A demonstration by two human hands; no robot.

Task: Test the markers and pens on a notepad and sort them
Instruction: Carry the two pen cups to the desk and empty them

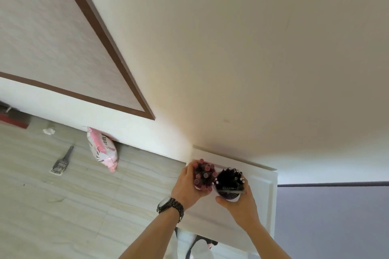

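Observation:
Two cups of pens stand side by side on a white table point(261, 212) set against the wall. My left hand point(187, 187), with a dark watch on its wrist, grips the cup of red pens point(204, 174). My right hand point(240, 202) holds the cup of black pens point(229, 181), thumb at its near side. One black pen lies across that cup's rim. The cups touch each other. No notepad is in view.
A pink plastic packet point(103, 149) leans on the wall at the left. A small brush point(62, 161) and a crumpled white scrap point(48, 131) lie on the tiled floor point(63, 206). A red object point(12, 120) sits far left. Grey surface point(336, 216) lies right of the table.

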